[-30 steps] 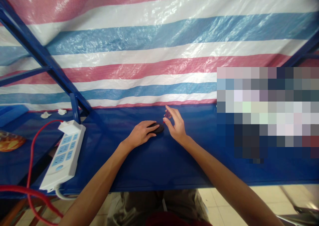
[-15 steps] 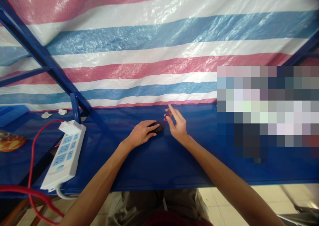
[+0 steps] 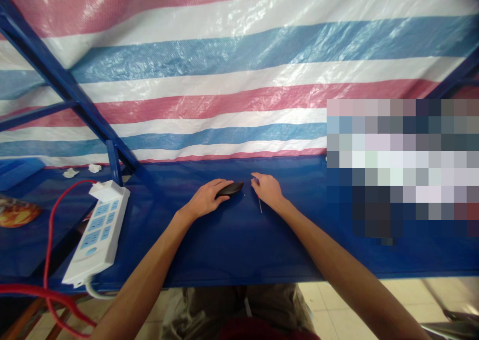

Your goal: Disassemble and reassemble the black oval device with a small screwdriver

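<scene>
On the blue tabletop, my left hand is closed around a black computer mouse. The mouse is tilted on edge, its right end poking out past my fingers. A short way to the right, my right hand is curled around a small screwdriver. Its thin metal shaft points down toward the table's front edge, while most of the purplish handle is hidden in my fingers. Between both hands lies a tiny pale speck, too small to make out.
A white power strip with a plugged-in adapter and red cable lies at left. Blue frame bars rise beside it. Striped plastic sheeting hangs behind the table. The right side is blurred out by large pixels.
My left hand has tipped up the mouse, which lay flatter before. My right hand has curled in and moved slightly toward me, and the screwdriver's shaft now points toward me.
</scene>
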A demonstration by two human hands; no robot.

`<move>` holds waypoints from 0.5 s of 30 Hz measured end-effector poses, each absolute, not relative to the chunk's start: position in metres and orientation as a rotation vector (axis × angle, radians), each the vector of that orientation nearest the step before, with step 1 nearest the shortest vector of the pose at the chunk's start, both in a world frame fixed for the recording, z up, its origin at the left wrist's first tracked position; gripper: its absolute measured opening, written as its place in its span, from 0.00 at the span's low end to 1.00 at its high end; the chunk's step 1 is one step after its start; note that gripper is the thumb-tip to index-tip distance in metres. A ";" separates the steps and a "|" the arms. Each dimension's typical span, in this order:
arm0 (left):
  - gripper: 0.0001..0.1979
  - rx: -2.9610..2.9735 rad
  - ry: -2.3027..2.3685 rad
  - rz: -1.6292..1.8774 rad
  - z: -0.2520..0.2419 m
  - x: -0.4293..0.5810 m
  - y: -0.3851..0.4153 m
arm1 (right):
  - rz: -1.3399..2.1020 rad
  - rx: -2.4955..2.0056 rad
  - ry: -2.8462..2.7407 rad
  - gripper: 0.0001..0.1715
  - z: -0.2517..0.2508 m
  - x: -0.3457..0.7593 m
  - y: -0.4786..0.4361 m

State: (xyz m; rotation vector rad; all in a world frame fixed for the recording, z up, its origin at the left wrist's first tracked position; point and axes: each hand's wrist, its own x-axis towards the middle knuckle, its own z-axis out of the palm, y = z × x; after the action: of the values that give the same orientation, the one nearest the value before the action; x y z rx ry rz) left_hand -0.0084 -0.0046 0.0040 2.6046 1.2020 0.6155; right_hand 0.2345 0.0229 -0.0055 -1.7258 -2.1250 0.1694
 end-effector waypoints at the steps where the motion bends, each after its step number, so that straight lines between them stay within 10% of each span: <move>1: 0.23 2.596 1.222 0.634 0.004 -0.009 -0.004 | 0.155 -1.774 -2.164 0.19 -0.006 0.233 0.022; 15: 0.21 2.461 1.407 0.597 -0.005 -0.004 0.005 | 0.116 -1.806 -2.260 0.18 -0.003 0.230 0.018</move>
State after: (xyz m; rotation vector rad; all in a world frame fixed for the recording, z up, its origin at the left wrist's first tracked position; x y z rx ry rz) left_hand -0.0039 0.0045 -0.0052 2.4612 1.4068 0.5971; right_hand 0.2300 0.0177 -0.0028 -1.8058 -2.2600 0.1159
